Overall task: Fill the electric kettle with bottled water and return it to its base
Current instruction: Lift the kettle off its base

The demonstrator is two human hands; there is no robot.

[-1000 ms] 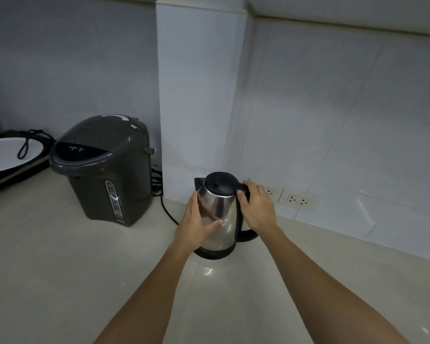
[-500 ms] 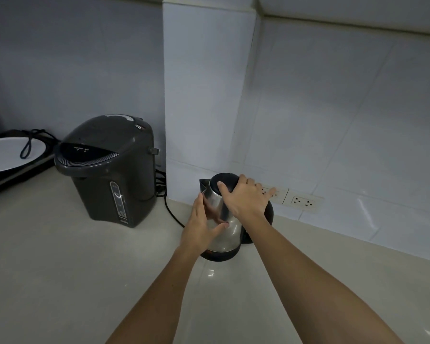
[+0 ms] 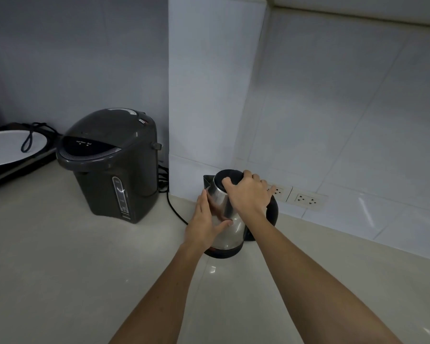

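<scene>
My kettle point(image 3: 230, 225) stands on the pale, smooth worktop point(image 3: 60, 269), close to the far wall where a white square pillar point(image 3: 209, 95) sticks out. The kettle is shiny silver metal with a round body that gets thinner toward the top. It has a black round lid point(image 3: 225, 178), a small pointed spout point(image 3: 207, 181) on the left, and a curved black handle point(image 3: 273, 212) on the right. It sits on its black round base point(image 3: 221, 253).

My left hand point(image 3: 204, 224) is flat against the left side of the metal body, with the fingers pointing up and the thumb stretched across the front. My right hand point(image 3: 247, 194) is laid over the top of the kettle, with the fingers curled on the lid. The two hands are apart, one on the side and one on top.

To the left stands a big dark grey hot water pot point(image 3: 109, 165) made of smooth plastic, with a rounded top and a long clear strip down its front. A black cord point(image 3: 174, 209) runs along the worktop between it and the kettle. Far left there is a white oval plate point(image 3: 5, 150) on a dark tray point(image 3: 18, 167), with a loop of black cord point(image 3: 29, 140) lying on it.

On the white tiled wall point(image 3: 345, 120), just behind the kettle on the right, are two flat white sockets point(image 3: 305, 200).
</scene>
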